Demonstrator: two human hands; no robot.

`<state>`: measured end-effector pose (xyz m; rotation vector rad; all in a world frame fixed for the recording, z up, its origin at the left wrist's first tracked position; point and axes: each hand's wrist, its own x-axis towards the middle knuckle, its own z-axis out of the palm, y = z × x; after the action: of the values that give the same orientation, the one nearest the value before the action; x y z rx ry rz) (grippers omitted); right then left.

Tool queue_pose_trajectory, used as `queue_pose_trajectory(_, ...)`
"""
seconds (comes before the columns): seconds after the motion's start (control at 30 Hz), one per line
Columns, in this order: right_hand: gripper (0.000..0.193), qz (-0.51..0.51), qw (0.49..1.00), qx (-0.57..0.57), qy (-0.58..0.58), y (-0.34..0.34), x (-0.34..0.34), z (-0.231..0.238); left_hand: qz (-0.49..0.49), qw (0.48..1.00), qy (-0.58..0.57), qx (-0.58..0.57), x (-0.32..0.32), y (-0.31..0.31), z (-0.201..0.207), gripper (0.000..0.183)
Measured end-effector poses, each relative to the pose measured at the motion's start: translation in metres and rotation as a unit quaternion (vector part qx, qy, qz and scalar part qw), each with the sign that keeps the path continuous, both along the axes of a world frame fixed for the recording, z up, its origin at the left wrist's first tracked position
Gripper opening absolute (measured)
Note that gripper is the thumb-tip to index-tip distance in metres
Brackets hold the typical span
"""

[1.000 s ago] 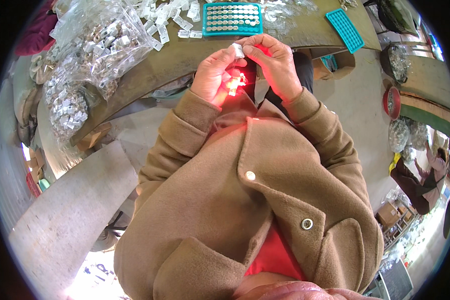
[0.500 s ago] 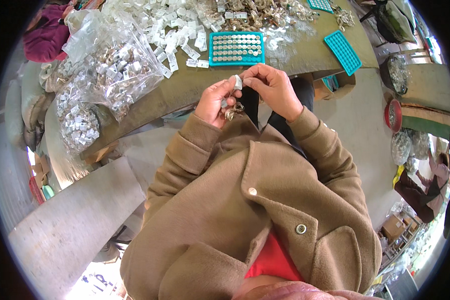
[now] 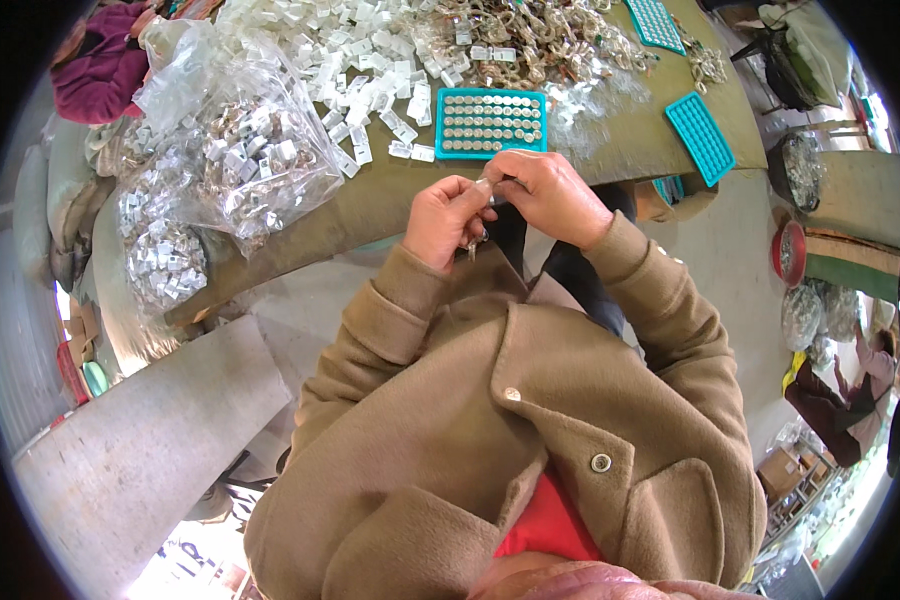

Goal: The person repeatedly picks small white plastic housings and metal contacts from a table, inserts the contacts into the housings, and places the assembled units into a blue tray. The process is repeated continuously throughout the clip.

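Note:
Just in front of the table edge, my left hand [image 3: 444, 222] and my right hand [image 3: 555, 196] meet, both closed. My left thumb and fingers pinch a small whitish piece [image 3: 484, 186], mostly covered by fingers. A bit of tan cord [image 3: 474, 246] hangs below that hand. The fingertips of my right hand are pressed together right beside the piece; what they grip is hidden. Beyond my hands lies a teal tray [image 3: 490, 156] with rows of round silver pieces. White tags [image 3: 375, 95] are heaped to its left, and tangled tan cords [image 3: 520, 60] lie behind it.
Clear plastic bags [image 3: 260, 170] of tagged cords fill the table's left side. Two more teal trays, one near [image 3: 700, 138] and one far [image 3: 656, 24], lie at the right. A pale bench [image 3: 150, 430] stands at lower left. A person [image 3: 865, 385] is at far right.
The table and trays have shifted slightly right and down in view. My right hand has closed in over the white piece, now more covered. Less cord shows below my left hand.

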<state>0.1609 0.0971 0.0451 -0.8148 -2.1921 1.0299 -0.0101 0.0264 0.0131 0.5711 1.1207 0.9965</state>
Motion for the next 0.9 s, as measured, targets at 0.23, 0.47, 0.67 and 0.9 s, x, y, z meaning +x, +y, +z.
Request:
queue_pose_trajectory(0.23, 0.013, 0.099, 0.986, -0.133, 0.026, 0.076, -0.004, 0.026, 0.045, 0.989, 0.055, 0.129, -0.015, 0.009, 0.070, 0.021)
queue_pose_trajectory(0.47, 0.021, -0.118, 0.954, 0.253, -0.110, 0.156, -0.040, 0.024, 0.186, 0.840, 0.377, 0.342, -0.100, 0.005, 0.135, 0.013)
queue_pose_trajectory(0.67, 0.013, -0.158, 0.877, 0.386, -0.237, 0.169, -0.079, -0.005, 0.235, 0.664, 0.645, 0.298, -0.158, 0.025, 0.134, 0.022)
queue_pose_trajectory(0.9, 0.010, -0.135, 0.880, 0.423, -0.170, 0.168, -0.081, 0.001, 0.203, 0.893, 0.231, 0.327, -0.071, -0.006, 0.101, 0.024)
